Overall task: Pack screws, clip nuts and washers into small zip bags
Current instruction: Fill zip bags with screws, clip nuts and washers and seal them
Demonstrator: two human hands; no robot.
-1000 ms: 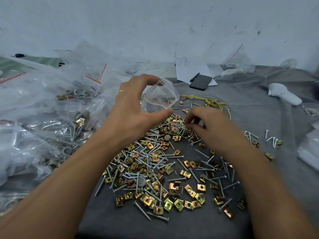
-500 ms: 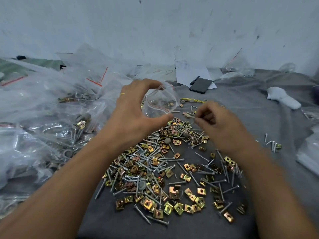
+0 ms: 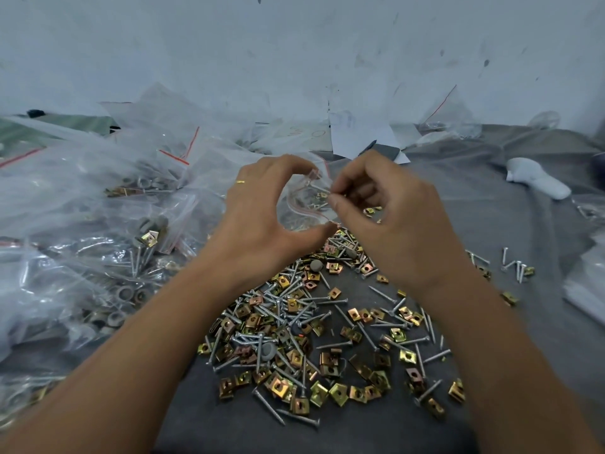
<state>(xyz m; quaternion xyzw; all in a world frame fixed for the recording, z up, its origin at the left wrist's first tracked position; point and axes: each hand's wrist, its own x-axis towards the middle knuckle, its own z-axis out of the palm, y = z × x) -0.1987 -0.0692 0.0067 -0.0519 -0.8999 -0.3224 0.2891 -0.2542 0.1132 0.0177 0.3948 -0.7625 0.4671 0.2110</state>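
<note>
L hand grips small zip bag open above worktop centre; R hand fingertips pinch at bag mouth, w/ screws & clip nuts heaped below.

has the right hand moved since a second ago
Yes: the right hand rose from the loose pile of screws and brass clip nuts to the small clear zip bag.

The right hand is no longer down at the pile in the lower centre of the frame: it now sits up at centre frame, right against the bag, its pinched fingertips at the bag's open mouth. The left hand, holding that bag, now sits slightly higher in the frame than a second ago.
</note>
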